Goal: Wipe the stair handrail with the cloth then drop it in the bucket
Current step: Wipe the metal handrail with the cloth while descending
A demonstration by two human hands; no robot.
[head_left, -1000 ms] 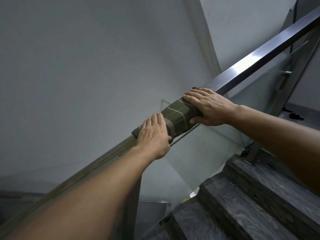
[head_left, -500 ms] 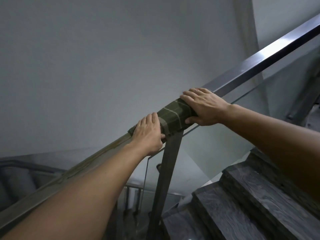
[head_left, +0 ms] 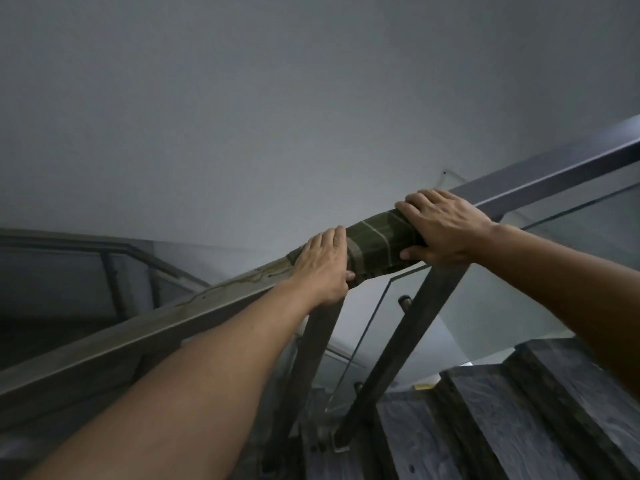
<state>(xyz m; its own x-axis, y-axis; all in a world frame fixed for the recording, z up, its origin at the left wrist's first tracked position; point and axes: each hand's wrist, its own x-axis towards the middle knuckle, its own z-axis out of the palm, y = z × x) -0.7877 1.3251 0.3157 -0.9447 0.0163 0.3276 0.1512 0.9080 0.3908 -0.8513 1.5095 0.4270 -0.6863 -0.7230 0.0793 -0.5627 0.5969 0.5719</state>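
Fingers point(head_left: 327, 237) of left hand point(head_left: 323, 268) pressed together and laid flat over lower end of olive-green checked cloth point(head_left: 375, 242); thumb tucked beneath at rail's near side. Fingers point(head_left: 420, 200) of right hand point(head_left: 445, 230) slightly spread, curled over upper end of same cloth, thumb clamping from below. Both hands closed on cloth; neither lifted clear.

Cloth wrapped around dark square-section metal handrail point(head_left: 540, 174), draped over top face and hanging down near side, directly above two slanted metal balusters point(head_left: 398, 337). Exposed middle of cloth visible between the two hands.

Handling, judged: soft, limp, light; appears damp, given wet streaks on rail's top face point(head_left: 239, 284) just below left hand. Likely to bunch or slip off rail if grip loosens. Smooth metal offers little resistance to sliding. Best hold judged at both ends, as now, palms pressing down and thumbs pinching underneath to keep fabric wrapped.

Rail above right hand dry-looking, so wiping judged unfinished. Bucket not in view. Clear glass panel point(head_left: 571, 233) under rail; dark stone stair treads point(head_left: 519, 410) at lower right.
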